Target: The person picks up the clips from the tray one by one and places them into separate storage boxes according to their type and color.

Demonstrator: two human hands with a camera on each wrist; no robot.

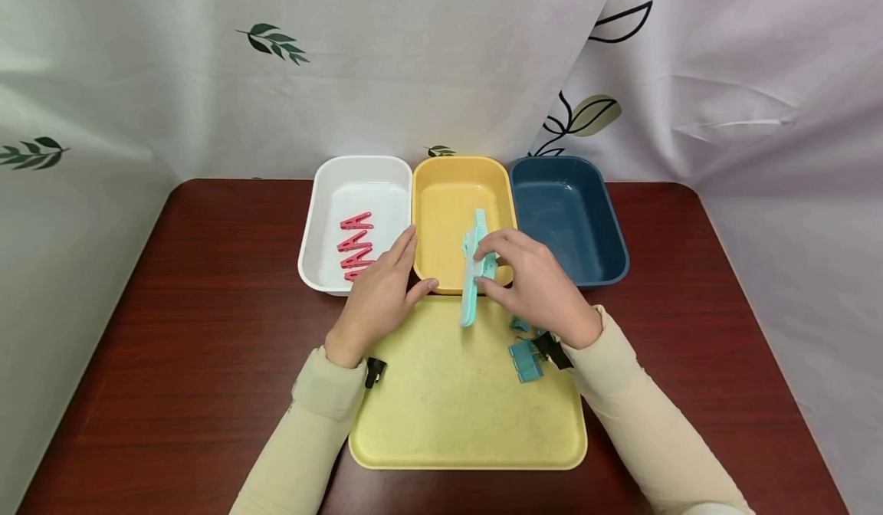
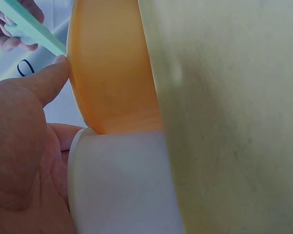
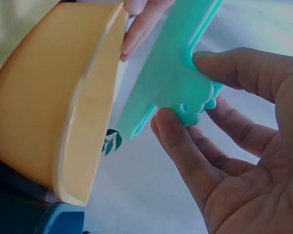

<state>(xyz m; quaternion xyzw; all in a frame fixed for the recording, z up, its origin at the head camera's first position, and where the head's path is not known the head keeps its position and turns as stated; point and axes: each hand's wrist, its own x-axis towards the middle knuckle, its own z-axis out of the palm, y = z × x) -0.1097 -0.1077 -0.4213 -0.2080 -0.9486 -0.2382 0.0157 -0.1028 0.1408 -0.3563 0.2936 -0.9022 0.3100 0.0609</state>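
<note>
My right hand (image 1: 534, 281) pinches a mint-green bag clip (image 1: 470, 300) between thumb and fingers. The long clip stands over the front of the yellow bin (image 1: 441, 178), its near end above the tray. Seen from the right wrist, the fingers hold the clip's scalloped grip tab (image 3: 185, 100). My left hand (image 1: 379, 293) rests where the white bin (image 1: 310, 247) meets the yellow one. Its fingers lie straight together, and the thumb (image 2: 53, 80) touches the yellow rim. Several pink clothespins (image 1: 355, 241) lie in the white bin, some partly hidden by the left hand.
A dark blue bin (image 1: 569, 216) stands right of the yellow one. In front of the bins lies a yellow tray (image 1: 462, 423). Teal binder clips (image 1: 527, 360) sit on its right side, partly under the right wrist. The dark red table (image 1: 207, 308) backs onto a curtain (image 1: 414, 55).
</note>
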